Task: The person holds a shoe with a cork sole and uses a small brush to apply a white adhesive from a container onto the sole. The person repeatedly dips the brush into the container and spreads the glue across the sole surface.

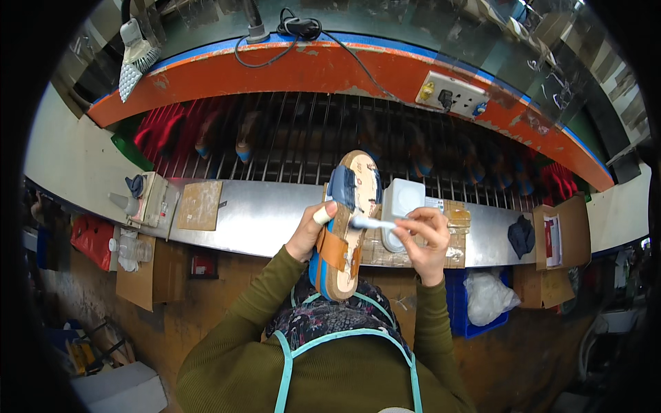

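Observation:
My left hand (311, 230) is closed around the side of an unfinished sandal (354, 237), with a white cover on the thumb. The sandal has a cork-coloured footbed edge, a navy strap, a tan strap and a blue sole edge. It is held upright, toe end away from me, over the bench edge. In my right hand (428, 242), the fingers pinch the pale handle of a small brush (375, 224). Its dark head meets the sandal's inner face between the two straps. Behind the brush stands a white plastic tub (406, 198) on a taped brown board.
A rack of metal rods (289, 131) carries several shoes under an orange-fronted frame (330, 79) with a socket panel (451, 95). A brown board (200, 205) lies on the metal bench at left. An open cardboard box (563, 234) and a blue bin (475, 327) are at right.

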Tool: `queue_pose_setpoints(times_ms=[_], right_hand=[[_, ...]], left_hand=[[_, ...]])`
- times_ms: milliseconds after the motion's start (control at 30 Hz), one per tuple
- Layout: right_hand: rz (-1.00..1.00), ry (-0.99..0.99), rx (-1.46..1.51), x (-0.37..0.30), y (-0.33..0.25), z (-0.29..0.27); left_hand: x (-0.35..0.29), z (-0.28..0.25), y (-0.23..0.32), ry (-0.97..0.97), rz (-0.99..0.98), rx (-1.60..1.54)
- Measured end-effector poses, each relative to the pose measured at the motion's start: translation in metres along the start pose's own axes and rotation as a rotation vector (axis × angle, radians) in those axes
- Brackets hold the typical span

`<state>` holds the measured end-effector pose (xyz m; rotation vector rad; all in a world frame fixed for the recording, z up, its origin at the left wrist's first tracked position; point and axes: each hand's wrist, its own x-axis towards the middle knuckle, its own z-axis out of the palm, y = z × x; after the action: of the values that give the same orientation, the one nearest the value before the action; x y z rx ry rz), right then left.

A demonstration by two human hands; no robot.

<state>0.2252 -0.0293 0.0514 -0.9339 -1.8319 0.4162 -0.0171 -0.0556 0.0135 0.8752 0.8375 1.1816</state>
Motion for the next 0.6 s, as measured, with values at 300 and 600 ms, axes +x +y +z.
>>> queue_pose_setpoints(times_ms=[300,600], right_hand=[[0.288,0.041,0.111,-0.028,-0.017,0.022],[0.084,0.178,-0.213,-0.008,-0.022,0.026]], left_hand=[[-0.004,0.01,-0.002,0.174,-0.03,-0.189],[-0.008,0.019,0.005,0.143,-0.017,-0.095]])
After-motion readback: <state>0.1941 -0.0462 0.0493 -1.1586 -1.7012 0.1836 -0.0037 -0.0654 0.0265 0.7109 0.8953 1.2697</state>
